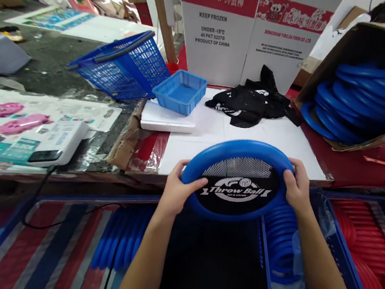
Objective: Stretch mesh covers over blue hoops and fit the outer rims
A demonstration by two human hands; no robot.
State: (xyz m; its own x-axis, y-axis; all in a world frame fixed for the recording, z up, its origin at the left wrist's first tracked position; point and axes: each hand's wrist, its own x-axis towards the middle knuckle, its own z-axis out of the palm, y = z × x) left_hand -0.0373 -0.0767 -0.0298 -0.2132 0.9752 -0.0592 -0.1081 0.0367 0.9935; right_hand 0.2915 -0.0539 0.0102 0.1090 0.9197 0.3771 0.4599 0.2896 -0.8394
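A throw-and-catch paddle (237,205), a blue ring with black mesh printed "Throw Ball" across it, is held up in front of me at the table's near edge. My left hand (181,187) grips the ring's left side, thumb lying over the rim onto the mesh. On the right side of the ring, my right hand (297,184) is wrapped around the rim, thumb on the front. Behind the paddle, a heap of black printed mesh pieces (256,103) lies on the white board (276,138).
A carton (358,36) of blue rings (367,102) stands at right. A small blue tray (181,92) and a blue basket (125,62) are at left. Below the table, crates hold blue rings (281,238) and red rings (368,248). A white box (62,141) sits left.
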